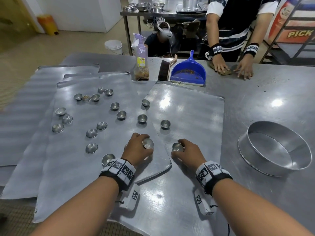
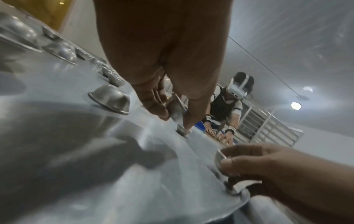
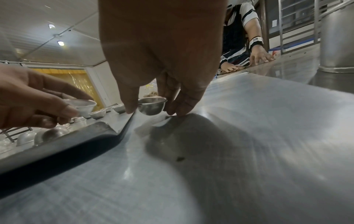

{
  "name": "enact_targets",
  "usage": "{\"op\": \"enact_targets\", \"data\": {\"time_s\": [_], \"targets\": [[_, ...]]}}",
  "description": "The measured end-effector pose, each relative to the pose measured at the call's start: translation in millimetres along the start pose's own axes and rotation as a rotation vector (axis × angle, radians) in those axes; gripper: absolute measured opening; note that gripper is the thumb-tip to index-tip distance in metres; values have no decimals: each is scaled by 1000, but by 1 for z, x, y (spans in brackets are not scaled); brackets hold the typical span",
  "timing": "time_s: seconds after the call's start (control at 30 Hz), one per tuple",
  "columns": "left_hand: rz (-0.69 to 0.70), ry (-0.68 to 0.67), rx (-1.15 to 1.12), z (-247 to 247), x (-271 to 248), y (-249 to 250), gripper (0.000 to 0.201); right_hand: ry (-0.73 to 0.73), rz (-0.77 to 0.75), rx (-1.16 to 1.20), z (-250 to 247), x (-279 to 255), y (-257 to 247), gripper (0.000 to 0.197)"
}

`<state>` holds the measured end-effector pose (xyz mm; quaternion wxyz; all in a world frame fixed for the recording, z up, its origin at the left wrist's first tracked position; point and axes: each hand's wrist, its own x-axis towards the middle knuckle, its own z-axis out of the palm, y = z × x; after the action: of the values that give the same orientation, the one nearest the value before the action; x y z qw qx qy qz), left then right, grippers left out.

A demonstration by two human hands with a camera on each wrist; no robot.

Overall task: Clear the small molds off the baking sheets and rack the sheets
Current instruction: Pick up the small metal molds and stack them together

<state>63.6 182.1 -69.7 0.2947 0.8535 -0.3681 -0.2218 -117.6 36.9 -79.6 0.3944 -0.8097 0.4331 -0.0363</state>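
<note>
Several small metal molds (image 1: 92,133) lie scattered over the left baking sheet (image 1: 73,155), some upright and some upside down. One mold (image 1: 165,124) stands on the right baking sheet (image 1: 192,113). My left hand (image 1: 146,149) grips a small mold (image 1: 148,143) above the near right corner of the left sheet; the left wrist view shows the fingers pinching this mold (image 2: 176,109). My right hand (image 1: 177,150) pinches another mold (image 1: 177,147) just over the right sheet's near left part, and the mold (image 3: 152,106) shows upright between thumb and fingers in the right wrist view.
A large round cake tin (image 1: 276,149) stands on the steel table to the right. At the back are a spray bottle (image 1: 141,57), a brush (image 1: 164,69) and a blue dustpan (image 1: 188,71). Another person's hands (image 1: 221,67) press on the far edge. More sheets lie stacked at left.
</note>
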Motion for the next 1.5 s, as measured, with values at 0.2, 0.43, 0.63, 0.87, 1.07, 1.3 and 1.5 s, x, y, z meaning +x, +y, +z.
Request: {"op": "enact_targets", "data": {"time_s": [0.2,0.43,0.63,0.87,1.07,1.3,1.5], "targets": [[-94,-3,-384,-9,-16,1,50,-25,-73,67,-9,0,-5,53],[-157,88,-506,-5,-51,-3,48,-116,-290,154,-24,-11,-35,61],[-207,83,-737,3,-85,4,52,-244,-461,92,-25,-25,-51,61],[-312,133,-1205,9,-120,36,34,-339,-639,1,-9,-40,-54,61],[-356,245,-1234,9,-146,33,32,-348,-727,-48,10,-55,-57,66],[-340,293,-1309,-10,-149,4,22,-374,-731,22,39,-58,-76,57],[-326,235,-1400,-46,-140,-32,25,-363,-696,6,72,-61,-114,64]]}}
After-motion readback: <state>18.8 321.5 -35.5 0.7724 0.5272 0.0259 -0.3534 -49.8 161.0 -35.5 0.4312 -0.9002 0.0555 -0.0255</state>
